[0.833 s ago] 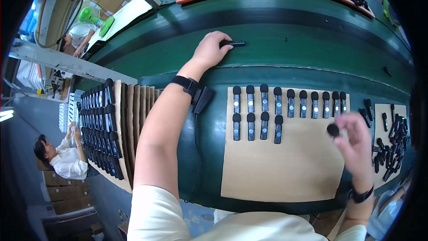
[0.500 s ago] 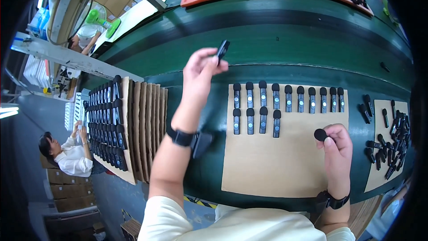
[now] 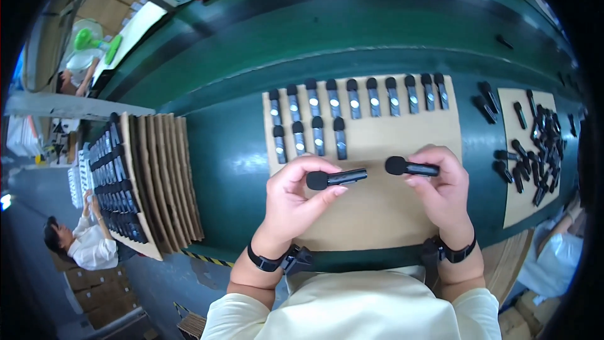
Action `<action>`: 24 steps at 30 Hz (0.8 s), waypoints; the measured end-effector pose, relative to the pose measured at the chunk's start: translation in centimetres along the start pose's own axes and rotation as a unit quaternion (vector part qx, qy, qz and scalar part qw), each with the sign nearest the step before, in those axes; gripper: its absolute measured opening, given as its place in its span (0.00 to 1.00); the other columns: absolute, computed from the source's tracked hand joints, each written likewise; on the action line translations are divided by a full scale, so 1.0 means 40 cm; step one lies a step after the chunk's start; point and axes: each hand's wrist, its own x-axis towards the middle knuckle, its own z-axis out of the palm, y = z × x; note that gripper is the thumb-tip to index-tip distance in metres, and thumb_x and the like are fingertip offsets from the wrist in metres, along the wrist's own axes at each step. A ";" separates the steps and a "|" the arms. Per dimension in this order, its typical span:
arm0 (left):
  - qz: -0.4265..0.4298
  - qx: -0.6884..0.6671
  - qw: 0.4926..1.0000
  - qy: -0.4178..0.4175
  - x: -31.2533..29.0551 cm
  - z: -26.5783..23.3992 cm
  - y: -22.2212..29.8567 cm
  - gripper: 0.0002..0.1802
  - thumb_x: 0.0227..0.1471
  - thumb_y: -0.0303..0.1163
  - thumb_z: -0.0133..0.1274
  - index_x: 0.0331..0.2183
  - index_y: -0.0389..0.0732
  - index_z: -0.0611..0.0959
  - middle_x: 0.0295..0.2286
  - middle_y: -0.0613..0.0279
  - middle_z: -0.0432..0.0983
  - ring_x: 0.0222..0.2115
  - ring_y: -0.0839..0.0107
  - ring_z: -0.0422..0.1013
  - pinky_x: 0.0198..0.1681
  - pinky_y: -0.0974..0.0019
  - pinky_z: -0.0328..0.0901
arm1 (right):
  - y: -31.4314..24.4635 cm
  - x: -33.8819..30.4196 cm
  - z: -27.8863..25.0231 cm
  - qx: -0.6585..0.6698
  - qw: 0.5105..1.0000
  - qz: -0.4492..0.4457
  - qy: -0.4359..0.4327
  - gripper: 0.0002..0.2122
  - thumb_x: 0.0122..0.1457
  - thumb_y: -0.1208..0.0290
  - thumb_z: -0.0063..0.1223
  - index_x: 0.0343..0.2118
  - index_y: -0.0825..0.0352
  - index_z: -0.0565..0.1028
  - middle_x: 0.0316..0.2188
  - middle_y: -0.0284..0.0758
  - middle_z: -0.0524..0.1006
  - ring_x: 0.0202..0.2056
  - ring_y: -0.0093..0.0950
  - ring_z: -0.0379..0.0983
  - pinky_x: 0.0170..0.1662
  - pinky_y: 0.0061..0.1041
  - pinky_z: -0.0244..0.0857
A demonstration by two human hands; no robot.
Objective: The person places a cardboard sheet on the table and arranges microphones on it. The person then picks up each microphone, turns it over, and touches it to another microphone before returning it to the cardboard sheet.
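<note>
**Two small black clips, one in each hand, over the cardboard sheet**

We've got both hands up over the flat brown cardboard sheet [image 3: 377,208] on the green table [image 3: 233,170]. Our left hand [image 3: 296,198] pinches a slim black stick-shaped piece with a round foam-like head [image 3: 335,178], its long axis running left to right, round head pointing left. Our right hand [image 3: 440,186] grips a matching black piece with a round head [image 3: 410,167], also lying crosswise, head toward the left hand. The two pieces sit nearly end to end, a small gap between them.

Just beyond the hands, farther up the sheet, we see two rows of the same black pieces [image 3: 352,104] laid upright, the lower row only partly filled. Off to our right, a loose heap of black pieces [image 3: 541,145] rests on a second cardboard sheet [image 3: 519,201], nearer the right hand.
</note>
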 end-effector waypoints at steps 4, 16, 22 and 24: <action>0.029 0.035 0.999 -0.026 -0.007 0.012 -0.009 0.16 0.43 0.18 0.65 0.37 0.34 0.79 0.34 0.59 0.77 0.37 0.72 0.73 0.43 0.69 0.67 | -0.005 0.011 -0.012 -0.066 0.989 -0.104 -0.086 0.12 0.51 0.81 0.62 0.39 0.71 0.75 0.31 0.34 0.76 0.32 0.24 0.71 0.37 0.20 0.63; 0.065 0.051 0.996 -0.023 -0.017 0.017 -0.010 0.15 0.44 0.20 0.65 0.37 0.33 0.79 0.35 0.56 0.78 0.37 0.68 0.74 0.44 0.67 0.67 | 0.000 0.006 0.002 -0.082 0.984 -0.127 -0.090 0.15 0.47 0.82 0.65 0.39 0.69 0.77 0.31 0.37 0.77 0.32 0.28 0.74 0.36 0.23 0.67; 0.096 0.143 0.985 -0.034 -0.002 0.021 0.009 0.16 0.44 0.19 0.64 0.38 0.32 0.80 0.35 0.54 0.78 0.37 0.64 0.74 0.43 0.66 0.68 | 0.007 0.006 -0.002 -0.098 0.983 -0.111 -0.108 0.15 0.48 0.82 0.64 0.40 0.69 0.76 0.35 0.36 0.75 0.36 0.27 0.71 0.40 0.23 0.64; 0.121 0.149 0.980 -0.044 0.001 0.017 0.003 0.17 0.43 0.18 0.64 0.38 0.32 0.80 0.35 0.53 0.78 0.37 0.63 0.74 0.43 0.65 0.68 | 0.010 0.007 -0.004 -0.098 0.981 -0.123 -0.114 0.15 0.47 0.82 0.64 0.40 0.69 0.76 0.35 0.36 0.75 0.36 0.27 0.71 0.40 0.23 0.63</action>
